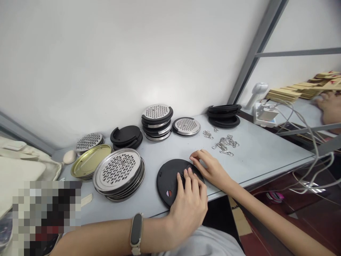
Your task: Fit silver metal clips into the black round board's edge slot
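Observation:
A black round holder [166,174] lies flat near the front edge of the table, a small red-and-white sticker on its upper face. My left hand [188,201], with a watch on its wrist, rests over the near right side, its bent fingertips pressed onto the holder. The left thumb is hidden. At the far right rim, my right hand [209,165] curls its fingers and thumb against the edge. Any small part between the two hands is covered. Left of the holder stands a stack of round metal grater plates [119,172].
Behind are a stack of black holders with grater plates [157,122], a single grater disc [186,126] and black holders [126,137]. Metal hooks [226,143] lie right, before more black holders [224,115]. Gold lids [92,161] sit left. Cables [306,124] hang right; another person's hand [330,106] shows there.

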Demonstrator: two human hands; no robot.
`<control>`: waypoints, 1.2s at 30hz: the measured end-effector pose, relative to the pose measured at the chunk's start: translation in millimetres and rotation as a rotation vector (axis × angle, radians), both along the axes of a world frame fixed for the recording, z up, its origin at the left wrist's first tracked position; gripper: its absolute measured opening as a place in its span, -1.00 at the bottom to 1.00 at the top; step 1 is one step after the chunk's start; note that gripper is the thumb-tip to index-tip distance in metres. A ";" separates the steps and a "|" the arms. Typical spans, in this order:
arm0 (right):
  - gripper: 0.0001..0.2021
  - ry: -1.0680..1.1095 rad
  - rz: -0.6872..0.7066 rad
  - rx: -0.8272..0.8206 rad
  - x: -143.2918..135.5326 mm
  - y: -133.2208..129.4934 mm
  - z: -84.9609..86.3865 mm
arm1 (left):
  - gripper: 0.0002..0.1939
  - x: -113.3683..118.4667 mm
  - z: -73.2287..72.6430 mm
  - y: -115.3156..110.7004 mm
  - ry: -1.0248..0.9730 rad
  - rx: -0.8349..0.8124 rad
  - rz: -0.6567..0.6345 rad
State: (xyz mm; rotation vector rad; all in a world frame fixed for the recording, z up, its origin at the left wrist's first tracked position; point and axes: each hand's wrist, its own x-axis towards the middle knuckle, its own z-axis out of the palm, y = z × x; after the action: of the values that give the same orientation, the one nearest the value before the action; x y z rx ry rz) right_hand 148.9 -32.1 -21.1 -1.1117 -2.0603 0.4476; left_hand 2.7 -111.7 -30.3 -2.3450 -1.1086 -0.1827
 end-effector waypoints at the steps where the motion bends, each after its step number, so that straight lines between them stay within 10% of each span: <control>1: -0.85 -0.002 0.007 0.002 -0.2 0.1 0.4 | -0.52 -0.1 0.2 -0.1 -0.006 -0.001 -0.003; 36: -0.75 0.125 -0.045 -0.158 1.8 13.6 5.3 | -0.38 -0.3 -3.6 23.6 -0.112 -0.030 0.053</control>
State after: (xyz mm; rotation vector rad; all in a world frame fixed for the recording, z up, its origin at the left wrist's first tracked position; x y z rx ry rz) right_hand 150.7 -18.5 -15.9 -1.1891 -1.9134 0.6503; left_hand 2.4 -88.1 -33.9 -2.3534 -1.2327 -0.2827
